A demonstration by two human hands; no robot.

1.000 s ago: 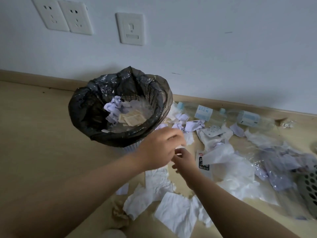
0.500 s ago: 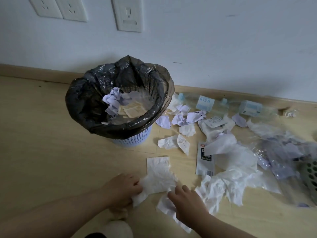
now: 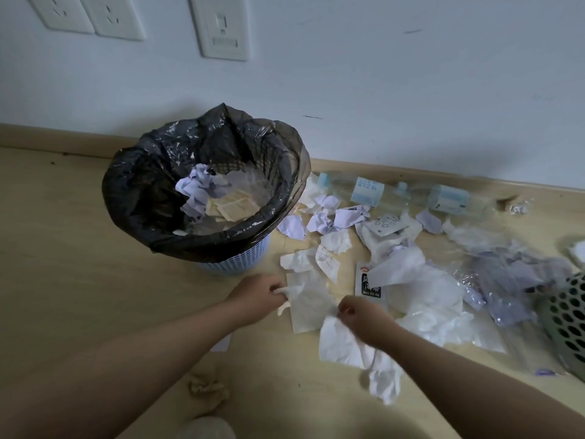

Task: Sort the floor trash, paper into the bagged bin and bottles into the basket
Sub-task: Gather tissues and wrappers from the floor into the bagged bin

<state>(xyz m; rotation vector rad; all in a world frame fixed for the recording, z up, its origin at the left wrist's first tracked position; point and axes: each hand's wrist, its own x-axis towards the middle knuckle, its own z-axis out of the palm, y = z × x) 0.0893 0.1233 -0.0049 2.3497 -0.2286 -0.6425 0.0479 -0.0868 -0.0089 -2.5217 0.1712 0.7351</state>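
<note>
Closest of all, a scrunched brown paper ball lies on the pale wooden floor. Just past it are the two bare hands. The left hand has its fingers curled and pinches the left edge of a flat white tissue sheet. This sheet lies on the floor between the hands. The right hand has its fingers bunched together and pinches a crumpled white paper piece. It may hold a corner of the flat sheet too, but the view is too blurry to tell.

Beside the right hand is a black and white packet, partly under a big heap of white tissue. At the right edge is a green plastic basket with round holes. See-through plastic wrap with purple paper lies just beside it.

Farther back on the left stands the blue plastic bin lined with a black bag. Purple and tan paper scraps sit inside it.

By the wall lie two clear plastic bottles with pale blue labels, end to end. White wall sockets are higher up.
</note>
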